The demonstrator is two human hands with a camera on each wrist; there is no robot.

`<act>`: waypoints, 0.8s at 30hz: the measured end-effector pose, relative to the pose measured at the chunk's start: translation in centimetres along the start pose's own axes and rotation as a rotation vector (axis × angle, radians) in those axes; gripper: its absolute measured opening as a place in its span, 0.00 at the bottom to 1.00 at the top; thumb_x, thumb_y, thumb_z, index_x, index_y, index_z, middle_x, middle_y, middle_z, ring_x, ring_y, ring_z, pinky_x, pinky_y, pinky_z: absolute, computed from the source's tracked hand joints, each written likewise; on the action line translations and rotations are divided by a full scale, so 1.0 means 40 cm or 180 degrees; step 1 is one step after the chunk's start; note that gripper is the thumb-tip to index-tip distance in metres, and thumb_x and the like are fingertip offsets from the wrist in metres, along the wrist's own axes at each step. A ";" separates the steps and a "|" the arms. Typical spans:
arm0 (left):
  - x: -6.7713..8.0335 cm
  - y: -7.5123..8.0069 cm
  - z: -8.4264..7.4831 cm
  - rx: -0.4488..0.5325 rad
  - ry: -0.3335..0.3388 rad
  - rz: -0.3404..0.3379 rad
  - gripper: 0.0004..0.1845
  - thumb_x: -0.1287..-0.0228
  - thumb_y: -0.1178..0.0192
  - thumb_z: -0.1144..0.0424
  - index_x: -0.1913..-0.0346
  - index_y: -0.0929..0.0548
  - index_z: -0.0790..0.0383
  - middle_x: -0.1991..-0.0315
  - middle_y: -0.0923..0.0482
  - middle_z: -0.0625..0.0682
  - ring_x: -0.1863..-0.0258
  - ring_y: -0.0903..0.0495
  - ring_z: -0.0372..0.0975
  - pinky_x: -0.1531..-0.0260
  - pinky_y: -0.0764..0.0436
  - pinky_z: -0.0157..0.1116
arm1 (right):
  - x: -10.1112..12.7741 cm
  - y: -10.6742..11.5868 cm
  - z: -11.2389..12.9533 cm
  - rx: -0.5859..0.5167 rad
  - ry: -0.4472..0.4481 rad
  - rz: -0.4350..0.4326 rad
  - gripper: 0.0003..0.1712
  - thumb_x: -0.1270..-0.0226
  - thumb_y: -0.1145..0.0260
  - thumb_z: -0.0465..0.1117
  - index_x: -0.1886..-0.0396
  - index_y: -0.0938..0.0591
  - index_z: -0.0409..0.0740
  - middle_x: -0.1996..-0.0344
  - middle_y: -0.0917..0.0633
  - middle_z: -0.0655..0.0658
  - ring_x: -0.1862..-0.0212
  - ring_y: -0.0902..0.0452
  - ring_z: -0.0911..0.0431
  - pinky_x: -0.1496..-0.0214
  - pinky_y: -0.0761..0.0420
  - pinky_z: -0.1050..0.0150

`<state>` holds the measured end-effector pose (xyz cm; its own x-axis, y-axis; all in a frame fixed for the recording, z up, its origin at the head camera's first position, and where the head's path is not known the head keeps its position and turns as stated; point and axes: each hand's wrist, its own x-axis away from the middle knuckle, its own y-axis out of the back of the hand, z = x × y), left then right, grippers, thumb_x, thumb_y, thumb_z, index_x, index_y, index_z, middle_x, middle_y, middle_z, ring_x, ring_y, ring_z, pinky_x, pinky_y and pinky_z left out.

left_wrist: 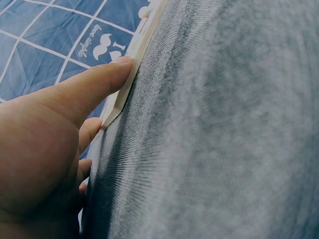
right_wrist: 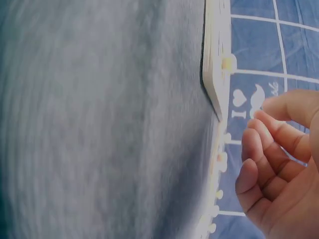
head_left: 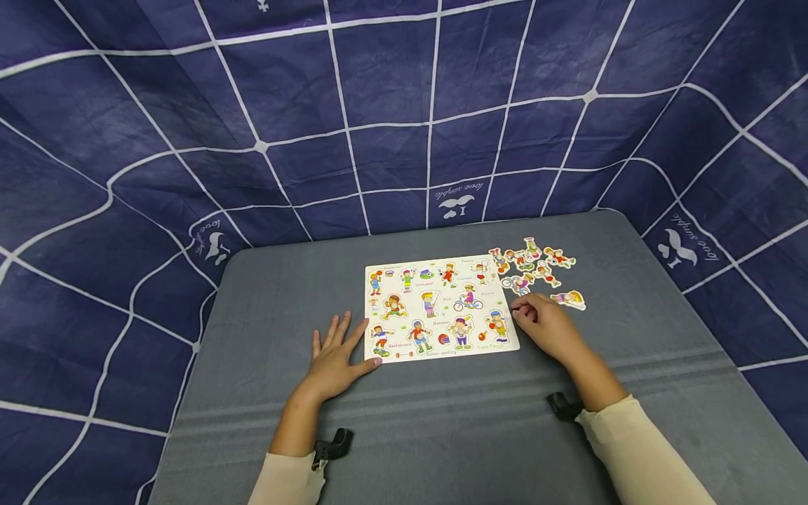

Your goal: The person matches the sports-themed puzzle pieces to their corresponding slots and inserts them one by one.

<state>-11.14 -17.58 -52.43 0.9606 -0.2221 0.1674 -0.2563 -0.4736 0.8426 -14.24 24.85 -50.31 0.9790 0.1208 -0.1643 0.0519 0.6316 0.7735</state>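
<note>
The fingers (head_left: 328,335) of the left hand (head_left: 334,358) lie straight and spread flat on the table (head_left: 442,421), with the thumb (left_wrist: 94,82) stretched out so its tip touches the near-left corner of the puzzle board (head_left: 440,308). The left wrist view shows what the head view cannot: the thumb presses against the thin pale edge of the board, right at the corner, while the other fingers rest on the grey cloth.

The fingers (right_wrist: 264,159) of the right hand (head_left: 548,324) are loosely curled together and hold nothing. In the head view this hand sits just off the board's right edge, near its near-right corner. The right wrist view shows a gap between the fingertips and the board's corner (right_wrist: 217,94), though that picture is blurred, so whether the hand brushes the table is hard to say.

The board lies flat at the middle of the table, printed with small sport figures, most with pegs. At about one o'clock from the right hand lies a loose cluster of cut-out figure pieces (head_left: 530,265), off the board's far-right corner; one separate piece (head_left: 570,299) lies just beside the right hand at about two o'clock.

Behind and around the table hangs a dark blue cloth (head_left: 379,105) with a white grid.
</note>
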 end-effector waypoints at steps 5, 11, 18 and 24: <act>0.000 -0.003 0.000 0.0033 -0.0059 -0.0073 0.48 0.40 0.35 0.34 0.20 0.40 0.45 0.17 0.57 0.59 0.17 0.63 0.57 0.26 0.72 0.66 | 0.002 0.016 -0.022 0.0046 -0.0057 -0.0239 0.05 0.32 0.34 0.35 0.61 0.15 0.38 0.70 0.18 0.45 0.69 0.28 0.60 0.66 0.29 0.69; -0.004 0.000 0.004 -0.0028 0.0037 0.0061 0.49 0.39 0.37 0.31 0.19 0.44 0.42 0.16 0.62 0.55 0.17 0.67 0.54 0.25 0.74 0.65 | 0.004 0.025 -0.049 0.0126 -0.0113 -0.0411 0.06 0.34 0.35 0.35 0.60 0.14 0.38 0.71 0.18 0.44 0.70 0.28 0.61 0.67 0.31 0.70; -0.003 0.000 0.006 -0.0012 0.0022 0.0018 0.49 0.39 0.36 0.32 0.19 0.44 0.43 0.16 0.61 0.55 0.17 0.66 0.55 0.25 0.73 0.65 | 0.006 0.039 -0.074 0.0216 -0.0160 -0.0609 0.06 0.36 0.35 0.32 0.62 0.14 0.37 0.71 0.18 0.42 0.70 0.28 0.58 0.66 0.31 0.68; -0.001 -0.001 0.003 -0.0016 0.0016 0.0007 0.49 0.40 0.36 0.32 0.19 0.43 0.43 0.16 0.60 0.56 0.17 0.65 0.55 0.25 0.73 0.65 | 0.007 0.055 -0.101 0.0233 -0.0183 -0.0775 0.07 0.38 0.34 0.30 0.60 0.14 0.34 0.69 0.18 0.39 0.69 0.28 0.58 0.66 0.32 0.72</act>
<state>-11.20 -17.65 -52.53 0.9605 -0.2189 0.1716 -0.2578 -0.4687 0.8449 -14.64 29.37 -51.13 0.9454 -0.0731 -0.3176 0.2995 0.5793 0.7581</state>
